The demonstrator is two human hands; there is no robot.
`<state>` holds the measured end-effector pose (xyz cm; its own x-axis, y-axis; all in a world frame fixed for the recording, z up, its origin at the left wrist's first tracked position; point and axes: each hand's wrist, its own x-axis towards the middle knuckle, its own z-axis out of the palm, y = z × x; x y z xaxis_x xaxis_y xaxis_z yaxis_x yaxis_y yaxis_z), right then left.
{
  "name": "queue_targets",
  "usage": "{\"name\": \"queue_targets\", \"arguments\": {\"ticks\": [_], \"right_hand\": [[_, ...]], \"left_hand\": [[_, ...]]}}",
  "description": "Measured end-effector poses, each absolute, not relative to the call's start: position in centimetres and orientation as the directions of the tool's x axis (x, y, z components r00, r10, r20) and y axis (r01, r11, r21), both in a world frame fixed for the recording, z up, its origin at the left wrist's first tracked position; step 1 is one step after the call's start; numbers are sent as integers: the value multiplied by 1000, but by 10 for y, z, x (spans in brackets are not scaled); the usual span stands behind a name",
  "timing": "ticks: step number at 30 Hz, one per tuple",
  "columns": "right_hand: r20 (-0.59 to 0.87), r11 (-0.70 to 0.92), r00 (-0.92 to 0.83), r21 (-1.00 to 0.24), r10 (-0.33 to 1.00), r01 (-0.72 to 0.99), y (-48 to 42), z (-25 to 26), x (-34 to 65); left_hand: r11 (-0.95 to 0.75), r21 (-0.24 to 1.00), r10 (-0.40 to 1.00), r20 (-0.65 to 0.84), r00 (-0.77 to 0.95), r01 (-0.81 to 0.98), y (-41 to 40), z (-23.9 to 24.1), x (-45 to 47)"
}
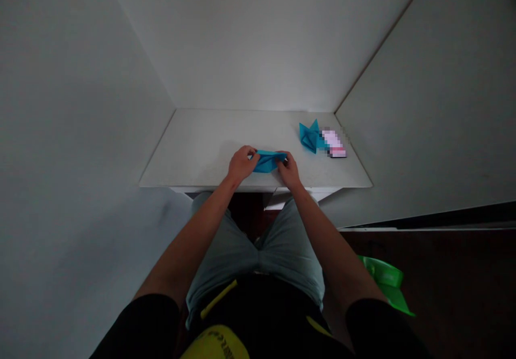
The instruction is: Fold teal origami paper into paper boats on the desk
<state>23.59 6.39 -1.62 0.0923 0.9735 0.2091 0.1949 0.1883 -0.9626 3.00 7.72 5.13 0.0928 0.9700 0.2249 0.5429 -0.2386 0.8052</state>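
A folded piece of blue paper (266, 162) is held between my two hands, just above the front part of the white table. My left hand (242, 163) pinches its left end between thumb and fingers. At the other end, my right hand (289, 170) grips the paper, with the fingertips partly hidden behind and inside the fold. The paper is long and low, with an opening along its middle. Farther back to the right, a second folded blue paper piece (309, 136) with pointed corners lies on the table, apart from both hands.
A phone-like thing (334, 144) with a blurred pink screen lies beside the pointed paper piece. The white table (193, 149) is boxed in by walls at the left, back and right. A green plastic object (385, 281) is at lower right, over the dark floor.
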Motion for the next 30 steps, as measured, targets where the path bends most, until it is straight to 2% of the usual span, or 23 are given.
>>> {"name": "queue_targets", "arguments": {"ticks": [2,8,15,20,23,26,30], "right_hand": [[190,163,111,-962,975,217,64,-15,237],[186,136,147,-945,971,298,64,-14,233],[237,209,104,-951,966,227,63,-17,231],[265,244,94,-951,960,188,66,-22,235],[234,228,75,-970,969,78,67,-21,235],[195,195,25,-981,980,3,67,-19,233],[257,249,110,-965,960,75,64,-18,232]], "left_hand": [[-195,802,980,173,94,565,76,58,28],[-268,686,961,240,137,676,68,78,29],[-219,589,974,179,139,778,64,90,35],[-154,663,988,112,107,732,71,87,30],[-129,752,991,82,103,647,78,82,21],[-23,852,997,-16,70,523,82,75,11],[124,922,991,-133,-1,366,81,56,4]]}}
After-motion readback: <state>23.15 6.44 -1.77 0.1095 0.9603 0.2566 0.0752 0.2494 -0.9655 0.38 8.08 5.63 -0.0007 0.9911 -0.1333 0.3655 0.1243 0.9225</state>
